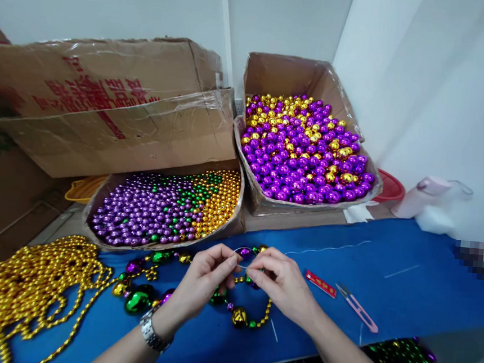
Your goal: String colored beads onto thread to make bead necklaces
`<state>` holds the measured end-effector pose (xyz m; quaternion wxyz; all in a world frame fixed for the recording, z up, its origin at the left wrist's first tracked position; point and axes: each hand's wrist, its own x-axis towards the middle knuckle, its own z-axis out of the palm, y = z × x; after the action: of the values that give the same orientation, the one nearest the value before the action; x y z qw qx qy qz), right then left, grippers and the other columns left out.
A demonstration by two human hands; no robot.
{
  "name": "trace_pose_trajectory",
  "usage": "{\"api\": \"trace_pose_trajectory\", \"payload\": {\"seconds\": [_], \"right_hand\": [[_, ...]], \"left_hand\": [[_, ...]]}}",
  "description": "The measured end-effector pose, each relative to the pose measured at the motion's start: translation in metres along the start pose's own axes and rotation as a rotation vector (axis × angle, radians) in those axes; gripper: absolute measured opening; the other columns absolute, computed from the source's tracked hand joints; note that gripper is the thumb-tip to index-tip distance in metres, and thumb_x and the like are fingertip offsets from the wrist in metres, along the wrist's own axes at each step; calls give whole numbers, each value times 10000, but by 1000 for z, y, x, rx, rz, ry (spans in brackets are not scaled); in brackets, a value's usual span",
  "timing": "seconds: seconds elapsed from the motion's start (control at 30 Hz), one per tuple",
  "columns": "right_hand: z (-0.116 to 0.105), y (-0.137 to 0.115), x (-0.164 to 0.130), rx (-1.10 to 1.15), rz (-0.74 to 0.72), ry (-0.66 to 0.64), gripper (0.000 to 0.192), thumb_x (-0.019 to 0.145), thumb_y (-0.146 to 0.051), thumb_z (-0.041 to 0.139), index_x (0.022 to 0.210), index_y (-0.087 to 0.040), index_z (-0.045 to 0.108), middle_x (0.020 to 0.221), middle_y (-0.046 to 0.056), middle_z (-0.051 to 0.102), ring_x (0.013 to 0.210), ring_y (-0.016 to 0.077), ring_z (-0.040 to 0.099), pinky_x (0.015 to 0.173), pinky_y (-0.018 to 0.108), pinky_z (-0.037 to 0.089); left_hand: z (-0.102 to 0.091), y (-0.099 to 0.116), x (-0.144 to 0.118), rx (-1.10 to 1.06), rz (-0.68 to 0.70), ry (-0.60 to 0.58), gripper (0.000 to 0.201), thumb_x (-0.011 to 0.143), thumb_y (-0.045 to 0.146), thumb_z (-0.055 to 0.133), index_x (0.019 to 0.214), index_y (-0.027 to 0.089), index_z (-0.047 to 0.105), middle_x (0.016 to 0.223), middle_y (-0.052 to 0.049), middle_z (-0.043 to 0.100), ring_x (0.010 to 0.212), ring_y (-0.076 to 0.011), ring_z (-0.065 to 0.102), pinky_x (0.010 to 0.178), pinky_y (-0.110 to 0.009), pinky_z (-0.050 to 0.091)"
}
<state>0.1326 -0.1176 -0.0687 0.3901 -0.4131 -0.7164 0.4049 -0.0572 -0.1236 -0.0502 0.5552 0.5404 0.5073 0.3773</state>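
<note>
A thin white string (pixel 242 267) runs in a small loop between my two hands, above the blue cloth. My left hand (pixel 213 269), with a metal watch on the wrist, pinches it between thumb and forefinger. Close beside it, my right hand (pixel 278 275) is closed on the string too, and a long tail (pixel 329 248) trails off to the right. Beneath and behind the hands lies a bead necklace (pixel 141 298) of large and small green, gold and purple beads. Part of it is hidden by my hands.
Left lies a heap of gold bead strands (pixel 38 282). Behind stand a box of small purple, green and gold beads (pixel 239 212) and a box of larger purple and gold ones (pixel 250 205). Pink thread snips (pixel 358 309) and a red packet (pixel 321 284) lie on the blue cloth (pixel 410 298).
</note>
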Motion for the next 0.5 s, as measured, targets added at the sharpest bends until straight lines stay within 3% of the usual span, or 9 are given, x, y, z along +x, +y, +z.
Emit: {"api": "trace_pose_trajectory", "payload": {"seconds": [0.13, 0.2, 0.23, 0.33, 0.43, 0.5], "right_hand": [[1, 8, -3, 503, 174, 45, 145, 810, -326, 660, 755, -192, 668, 825, 25, 628, 817, 164, 561, 753, 273, 418], [6, 14, -4, 680, 225, 92, 207, 858, -400, 580, 820, -198, 611, 950, 46, 641, 911, 186, 580, 738, 285, 453], [9, 18, -4, 739, 237, 119, 237, 890, -434, 509, 847, -208, 569, 1034, 56, 630, 978, 198, 579, 737, 296, 469], [18, 26, -5, 927, 276, 202, 272, 915, -490, 392, 848, -236, 460, 1029, 50, 615, 1059, 209, 572, 728, 312, 496], [21, 29, -6, 1034, 300, 258, 254, 888, -508, 432, 838, -259, 423, 718, -24, 522, 861, 171, 610, 657, 275, 499], [19, 28, -7, 1066, 300, 272, 248, 879, -502, 457, 824, -264, 413, 617, -61, 387, 666, 131, 555, 585, 236, 473]], "left_hand": [[-4, 3, -3, 292, 207, 101, 214, 843, 368, 557, 786, 167, 603, 716, -29, 614, 621, -137, 527, 583, -235, 404], [-7, 3, -4, 378, 281, 168, 189, 832, 335, 576, 741, 172, 603, 771, -33, 597, 701, -148, 521, 647, -242, 400], [-8, 2, -4, 352, 250, 169, 197, 827, 331, 584, 712, 171, 594, 752, -28, 581, 686, -143, 505, 628, -237, 391], [-6, -4, -3, -80, -1, 59, 240, 832, 359, 567, 692, 166, 544, 747, -26, 582, 570, -110, 454, 464, -208, 315], [1, -12, 0, -613, -112, -40, 216, 843, 350, 553, 749, 164, 497, 997, -76, 617, 566, -86, 482, 428, -191, 305], [6, -15, 4, -767, -114, -79, 189, 847, 317, 561, 768, 169, 475, 903, -60, 621, 539, -73, 472, 438, -186, 311]]}}
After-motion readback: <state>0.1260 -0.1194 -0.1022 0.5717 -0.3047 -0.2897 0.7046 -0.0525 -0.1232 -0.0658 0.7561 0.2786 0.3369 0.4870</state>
